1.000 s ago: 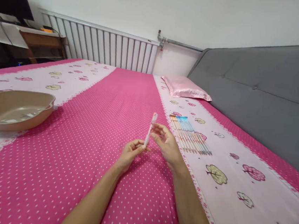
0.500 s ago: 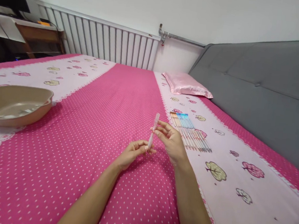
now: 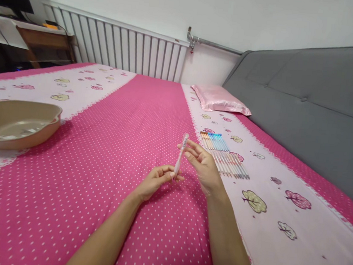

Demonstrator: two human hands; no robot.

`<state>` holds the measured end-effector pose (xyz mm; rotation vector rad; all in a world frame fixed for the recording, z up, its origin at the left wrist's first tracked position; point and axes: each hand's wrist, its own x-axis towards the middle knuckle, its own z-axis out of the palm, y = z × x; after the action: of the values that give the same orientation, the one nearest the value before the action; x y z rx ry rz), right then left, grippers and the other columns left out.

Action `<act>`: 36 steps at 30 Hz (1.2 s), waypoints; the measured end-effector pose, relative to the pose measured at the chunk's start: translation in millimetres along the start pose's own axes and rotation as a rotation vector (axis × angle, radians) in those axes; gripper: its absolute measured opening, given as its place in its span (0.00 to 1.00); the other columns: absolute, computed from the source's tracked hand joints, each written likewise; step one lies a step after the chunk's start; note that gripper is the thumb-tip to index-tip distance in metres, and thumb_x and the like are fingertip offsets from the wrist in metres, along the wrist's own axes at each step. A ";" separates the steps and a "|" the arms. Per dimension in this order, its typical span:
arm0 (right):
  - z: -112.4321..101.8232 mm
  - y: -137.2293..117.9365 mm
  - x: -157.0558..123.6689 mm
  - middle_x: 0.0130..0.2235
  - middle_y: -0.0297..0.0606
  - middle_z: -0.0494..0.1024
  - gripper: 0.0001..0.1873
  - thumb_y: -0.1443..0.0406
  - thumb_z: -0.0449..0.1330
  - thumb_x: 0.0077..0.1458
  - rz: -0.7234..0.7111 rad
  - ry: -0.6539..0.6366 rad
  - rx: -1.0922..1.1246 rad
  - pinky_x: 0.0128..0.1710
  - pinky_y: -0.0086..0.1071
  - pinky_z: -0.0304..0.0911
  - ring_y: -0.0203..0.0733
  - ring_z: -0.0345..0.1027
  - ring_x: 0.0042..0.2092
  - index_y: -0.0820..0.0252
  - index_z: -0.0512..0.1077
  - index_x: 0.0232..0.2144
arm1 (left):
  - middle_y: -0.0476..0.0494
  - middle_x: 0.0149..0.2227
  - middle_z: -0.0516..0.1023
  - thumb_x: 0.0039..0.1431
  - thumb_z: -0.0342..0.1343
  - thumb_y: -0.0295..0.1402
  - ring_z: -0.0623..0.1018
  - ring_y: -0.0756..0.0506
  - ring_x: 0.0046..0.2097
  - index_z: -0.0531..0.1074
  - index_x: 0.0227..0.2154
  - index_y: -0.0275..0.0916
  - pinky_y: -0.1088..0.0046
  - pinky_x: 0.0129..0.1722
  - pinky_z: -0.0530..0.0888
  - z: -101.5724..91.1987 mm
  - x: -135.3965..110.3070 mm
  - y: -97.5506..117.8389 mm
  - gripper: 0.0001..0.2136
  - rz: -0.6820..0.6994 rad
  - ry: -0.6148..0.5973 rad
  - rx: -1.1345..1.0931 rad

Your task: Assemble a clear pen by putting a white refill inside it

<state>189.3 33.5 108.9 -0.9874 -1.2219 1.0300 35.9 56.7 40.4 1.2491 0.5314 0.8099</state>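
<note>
**One pen in my hands, two rows of pens beside me**

My left hand is pinched on the lower end of the pen, thumb against it and fingers behind. My right hand is up by the other end, its fingers reaching behind the pen and its thumb standing a little off; I can't tell whether those fingers grip it or only steady it. The pen is tilted, its top leaning away from me, held above the pink dotted strip of the bed sheet. It is pale pink, with small dark marks near the top that I can't read.

As for what's done, I'd judge the laying-out well along. Just beyond my right hand, on the pale printed strip, the upper row lies side by side, brown and orange at one end and blue at the other. Nearer me is the lower row, paler, with greyish and brownish ends; my hand is close by it.

The pen I'm holding is in neither row. How much else is left I can't say: the beige basin, well off to my left, has some pale things in it, too unclear to make out.
</note>
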 end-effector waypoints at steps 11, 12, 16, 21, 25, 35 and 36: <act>-1.6 4.5 -0.5 0.39 0.38 0.74 0.20 0.64 0.63 0.45 -0.002 0.019 -0.056 0.46 0.36 0.63 0.39 0.67 0.43 0.57 0.69 0.43 | 0.43 0.36 0.79 0.54 0.55 0.35 0.76 0.47 0.41 0.73 0.36 0.37 0.67 0.48 0.66 1.3 -0.2 3.0 0.09 -0.011 -0.027 -0.010; -1.4 4.6 -0.3 0.39 0.38 0.74 0.20 0.63 0.64 0.45 -0.003 0.025 -0.066 0.46 0.36 0.63 0.39 0.67 0.43 0.57 0.69 0.43 | 0.43 0.36 0.79 0.54 0.55 0.36 0.76 0.47 0.41 0.73 0.36 0.37 0.67 0.48 0.66 1.4 -0.3 3.2 0.10 -0.013 -0.026 -0.010; -0.9 2.8 -0.9 0.42 0.39 0.74 0.20 0.62 0.64 0.45 -0.001 0.029 -0.061 0.49 0.37 0.60 0.40 0.66 0.46 0.56 0.69 0.43 | 0.43 0.35 0.78 0.54 0.56 0.36 0.75 0.47 0.40 0.73 0.36 0.37 0.67 0.47 0.67 1.3 -0.1 2.4 0.10 -0.012 -0.022 -0.015; -1.1 -2.6 -3.1 0.44 0.39 0.75 0.20 0.64 0.60 0.49 0.033 -0.055 0.014 0.53 0.39 0.56 0.40 0.63 0.52 0.55 0.67 0.47 | 0.43 0.35 0.79 0.53 0.56 0.36 0.76 0.47 0.40 0.73 0.36 0.36 0.67 0.46 0.67 1.0 0.4 0.6 0.10 -0.009 -0.005 -0.034; -2.1 -1.3 -3.5 0.38 0.38 0.77 0.21 0.65 0.60 0.49 0.039 -0.069 0.021 0.51 0.40 0.58 0.40 0.68 0.46 0.56 0.67 0.47 | 0.43 0.35 0.78 0.54 0.56 0.35 0.76 0.47 0.40 0.73 0.36 0.36 0.67 0.47 0.67 0.8 0.0 1.4 0.09 -0.005 -0.017 -0.024; -1.5 2.6 -1.6 0.43 0.39 0.73 0.23 0.63 0.65 0.44 0.002 0.027 -0.067 0.51 0.38 0.59 0.40 0.65 0.48 0.55 0.68 0.45 | 0.42 0.36 0.78 0.54 0.55 0.36 0.75 0.47 0.40 0.72 0.37 0.37 0.67 0.47 0.67 0.3 0.4 0.6 0.10 -0.001 -0.024 -0.016; -1.3 1.4 -1.9 0.45 0.39 0.73 0.23 0.63 0.64 0.44 0.010 0.015 -0.050 0.52 0.38 0.57 0.40 0.64 0.50 0.55 0.68 0.45 | 0.42 0.36 0.78 0.54 0.55 0.36 0.75 0.47 0.40 0.72 0.36 0.37 0.67 0.46 0.67 0.2 0.4 0.2 0.10 0.000 -0.023 -0.020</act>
<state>190.4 32.0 106.9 -1.0388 -1.2360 1.0021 36.3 56.9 40.7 1.2393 0.5034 0.7985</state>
